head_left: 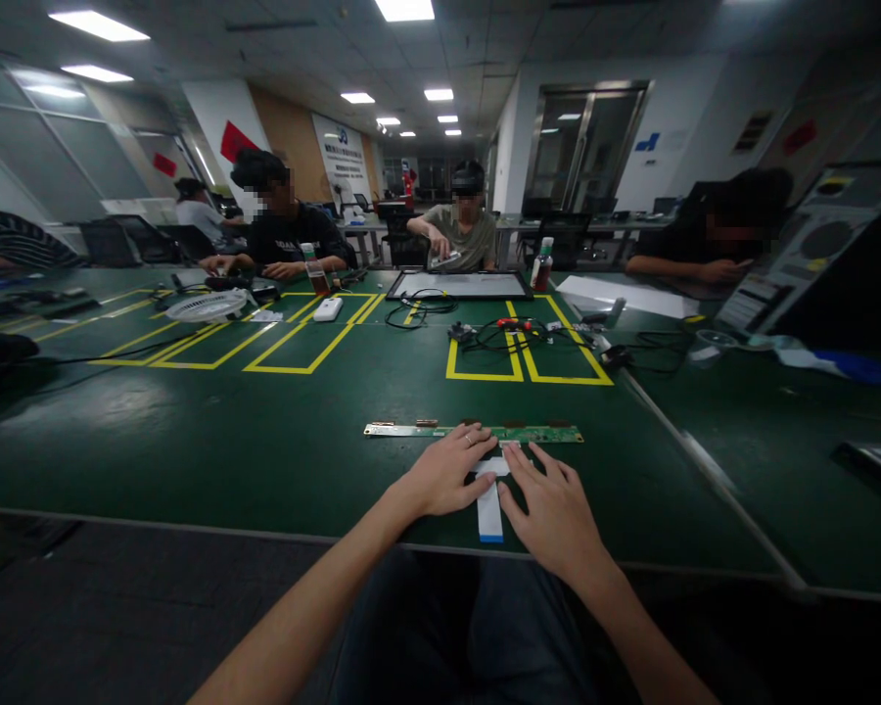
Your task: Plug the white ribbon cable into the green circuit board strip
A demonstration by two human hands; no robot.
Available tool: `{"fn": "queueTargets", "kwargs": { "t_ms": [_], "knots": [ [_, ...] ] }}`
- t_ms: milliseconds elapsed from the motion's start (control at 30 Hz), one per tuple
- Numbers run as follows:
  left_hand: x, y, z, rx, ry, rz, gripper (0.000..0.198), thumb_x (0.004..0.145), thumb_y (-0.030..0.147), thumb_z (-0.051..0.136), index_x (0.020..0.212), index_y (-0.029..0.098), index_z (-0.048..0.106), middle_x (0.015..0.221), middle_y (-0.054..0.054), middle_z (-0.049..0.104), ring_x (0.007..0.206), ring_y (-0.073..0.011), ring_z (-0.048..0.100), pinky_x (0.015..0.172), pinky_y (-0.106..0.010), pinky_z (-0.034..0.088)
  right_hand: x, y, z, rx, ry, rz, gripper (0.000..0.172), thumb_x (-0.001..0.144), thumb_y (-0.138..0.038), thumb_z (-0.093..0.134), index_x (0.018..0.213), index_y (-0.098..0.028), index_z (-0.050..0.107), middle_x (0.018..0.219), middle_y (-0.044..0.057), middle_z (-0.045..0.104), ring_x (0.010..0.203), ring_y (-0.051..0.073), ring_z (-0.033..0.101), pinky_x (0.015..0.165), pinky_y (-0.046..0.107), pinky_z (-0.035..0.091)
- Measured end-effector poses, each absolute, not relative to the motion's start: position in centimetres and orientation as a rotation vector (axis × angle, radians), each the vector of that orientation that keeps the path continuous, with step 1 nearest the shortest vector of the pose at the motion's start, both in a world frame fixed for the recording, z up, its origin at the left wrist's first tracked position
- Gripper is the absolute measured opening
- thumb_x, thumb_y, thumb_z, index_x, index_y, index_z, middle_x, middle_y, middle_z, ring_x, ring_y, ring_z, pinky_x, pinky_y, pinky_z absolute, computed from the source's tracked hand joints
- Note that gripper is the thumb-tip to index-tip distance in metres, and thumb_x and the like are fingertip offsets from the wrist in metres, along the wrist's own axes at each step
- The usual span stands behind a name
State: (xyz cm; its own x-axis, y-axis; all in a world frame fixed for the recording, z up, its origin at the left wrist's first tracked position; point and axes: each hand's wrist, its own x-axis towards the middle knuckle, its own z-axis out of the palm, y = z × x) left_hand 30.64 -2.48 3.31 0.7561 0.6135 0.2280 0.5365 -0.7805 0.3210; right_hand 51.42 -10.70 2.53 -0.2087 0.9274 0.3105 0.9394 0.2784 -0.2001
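Observation:
A long narrow green circuit board (411,430) lies on the green table (227,450) in front of me. A white flat ribbon cable (488,509) with a blue tip runs from the board toward the table's near edge. My left hand (447,472) rests with its fingers stretched over the board and the cable's upper end, a ring on one finger. My right hand (550,504) lies beside the cable, fingers pointing at the spot where cable meets board. Both hands press flat; neither grips anything.
Yellow tape rectangles (485,375) mark the table farther out, with tangled cables (529,336), a flat panel (459,285), a small white fan (206,306) and a white box (328,309). Several people sit at the far side. A computer case (822,255) stands right.

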Motion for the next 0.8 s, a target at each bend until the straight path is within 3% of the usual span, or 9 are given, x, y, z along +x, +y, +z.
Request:
{"fn": "queueTargets", "kwargs": {
  "t_ms": [600,800],
  "knots": [
    [30.62,-2.65,3.2,2.701,0.871,0.52,0.058,0.106,0.046,0.049,0.154,0.013,0.049,0.158,-0.017,0.054,0.156,-0.0311,0.04,0.132,-0.051,0.028,51.52,-10.74,2.84,-1.78,-2.205,0.052,0.055,0.106,-0.041,0.046,0.158,-0.022,0.052,0.163,0.007,0.052,0.155,0.031,0.038,0.121,0.052,0.033],
    [30.46,-2.9,3.62,2.697,0.83,0.542,0.046,0.105,0.043,0.051,0.145,0.02,0.053,0.154,-0.015,0.056,0.156,-0.0313,0.04,0.131,-0.053,0.028,51.64,-10.72,2.7,-1.769,-2.208,0.055,0.057,0.107,-0.041,0.044,0.16,-0.023,0.048,0.165,0.005,0.05,0.155,0.031,0.037,0.122,0.053,0.032]
  ]
}}
